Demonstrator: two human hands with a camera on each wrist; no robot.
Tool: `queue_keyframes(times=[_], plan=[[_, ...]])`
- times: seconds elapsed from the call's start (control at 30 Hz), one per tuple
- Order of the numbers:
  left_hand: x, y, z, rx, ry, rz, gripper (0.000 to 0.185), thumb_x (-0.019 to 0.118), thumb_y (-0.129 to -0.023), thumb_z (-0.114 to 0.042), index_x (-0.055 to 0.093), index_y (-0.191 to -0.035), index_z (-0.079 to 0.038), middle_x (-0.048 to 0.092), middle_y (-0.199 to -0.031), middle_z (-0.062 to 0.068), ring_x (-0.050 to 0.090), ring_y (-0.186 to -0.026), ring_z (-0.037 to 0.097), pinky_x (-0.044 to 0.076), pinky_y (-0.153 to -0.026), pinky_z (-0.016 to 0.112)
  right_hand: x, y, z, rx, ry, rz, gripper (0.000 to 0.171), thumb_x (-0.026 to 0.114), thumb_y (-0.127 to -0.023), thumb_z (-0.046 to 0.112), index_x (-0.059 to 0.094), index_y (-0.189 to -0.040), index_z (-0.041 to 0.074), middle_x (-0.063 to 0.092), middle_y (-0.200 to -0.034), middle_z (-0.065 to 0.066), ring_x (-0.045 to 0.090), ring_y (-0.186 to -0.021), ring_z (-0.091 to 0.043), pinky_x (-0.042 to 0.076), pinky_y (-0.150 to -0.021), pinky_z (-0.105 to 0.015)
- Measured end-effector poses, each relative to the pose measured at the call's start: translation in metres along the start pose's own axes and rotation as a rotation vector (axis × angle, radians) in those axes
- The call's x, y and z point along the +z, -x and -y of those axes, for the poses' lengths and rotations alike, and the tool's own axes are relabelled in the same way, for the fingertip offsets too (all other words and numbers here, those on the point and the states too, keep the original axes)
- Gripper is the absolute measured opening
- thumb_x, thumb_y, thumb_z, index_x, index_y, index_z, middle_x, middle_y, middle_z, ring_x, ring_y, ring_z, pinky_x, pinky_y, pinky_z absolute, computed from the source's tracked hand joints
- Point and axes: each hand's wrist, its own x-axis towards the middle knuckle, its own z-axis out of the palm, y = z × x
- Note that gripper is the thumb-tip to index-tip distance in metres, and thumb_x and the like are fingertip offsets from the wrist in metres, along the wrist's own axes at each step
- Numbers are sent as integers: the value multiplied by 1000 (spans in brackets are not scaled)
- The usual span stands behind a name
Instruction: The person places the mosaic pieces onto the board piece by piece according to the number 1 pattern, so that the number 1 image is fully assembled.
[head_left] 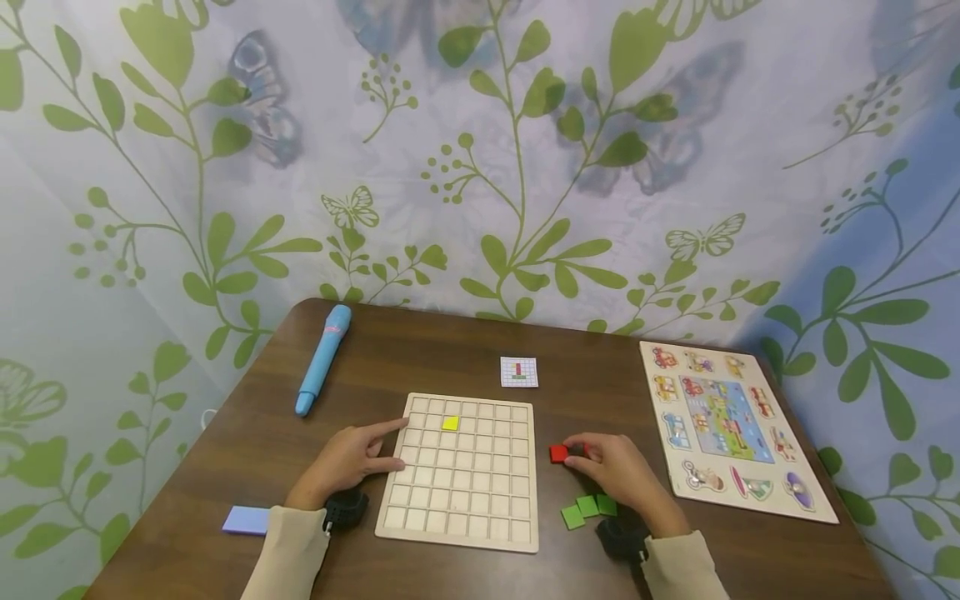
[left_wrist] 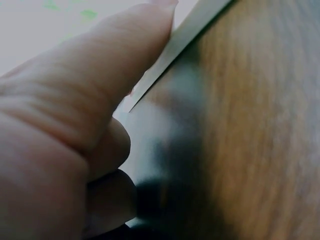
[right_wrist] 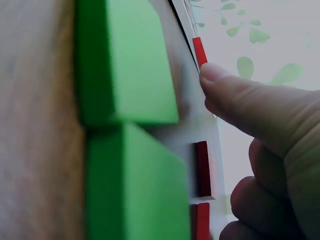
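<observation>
A pale wooden grid board (head_left: 459, 500) lies in the middle of the brown table (head_left: 420, 350), with one yellow tile (head_left: 450, 423) in a cell near its top. My left hand (head_left: 397, 446) rests at the board's left edge (left_wrist: 190, 35), index finger straight on the corner and thumb (left_wrist: 100, 85) against the side. My right hand (head_left: 577, 454) is right of the board and pinches a red tile (head_left: 558, 453); the thumb (right_wrist: 250, 105) touches one red tile (right_wrist: 199, 50), and two more red tiles (right_wrist: 202, 170) lie by the curled fingers. Three green tiles (head_left: 588, 508) (right_wrist: 135, 65) lie beside that wrist.
A small pattern card (head_left: 519, 372) lies beyond the board. A blue pen (head_left: 324, 357) sits at the far left, and a purple card (head_left: 246, 520) near the front left edge. A picture puzzle board (head_left: 731, 425) covers the right side. Leaf-print curtains stand close behind.
</observation>
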Motion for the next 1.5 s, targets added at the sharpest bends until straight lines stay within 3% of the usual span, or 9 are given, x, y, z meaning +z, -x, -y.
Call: queue_keyframes(times=[0.27, 0.63, 0.93, 1.17, 1.5], plan=[[-4, -2, 2, 19, -31, -15, 69, 77, -87, -48, 58, -147, -20, 34, -57, -13, 25, -51, 1, 27, -51, 22, 0, -10, 11, -78, -4, -48, 28, 83, -88, 32, 77, -112, 21, 39, -53, 10, 34, -47, -6, 29, -48, -25], [-7, -4, 4, 31, -35, -20, 69, 77, -87, -49, 59, -147, -19, 34, -58, -14, 26, -51, 1, 26, -51, 23, 10, -26, 35, -151, -44, -42, 27, 81, -90, 30, 77, -114, 20, 33, -51, 12, 27, -47, -3, 27, -49, -24], [-9, 0, 2, 30, -32, -24, 69, 78, -88, -46, 58, -147, -17, 35, -58, -14, 25, -50, 1, 27, -50, 22, 14, -35, 50, -148, -53, -54, 30, 81, -90, 32, 78, -116, 17, 34, -50, 11, 27, -46, -4, 28, -49, -25], [-10, 0, 0, 25, -20, -26, 67, 78, -88, -45, 58, -147, -17, 35, -58, -13, 26, -51, 1, 27, -50, 23, 20, -42, 59, -206, -64, -107, 26, 82, -90, 29, 78, -113, 18, 32, -50, 13, 26, -46, -3, 26, -48, -24], [-2, 1, -2, 25, 11, -4, 68, 78, -88, -45, 58, -147, -17, 35, -57, -14, 25, -50, 1, 27, -49, 22, 31, -44, 69, -220, -58, -118, 25, 81, -90, 28, 79, -113, 18, 31, -51, 14, 24, -47, -3, 24, -47, -24]])
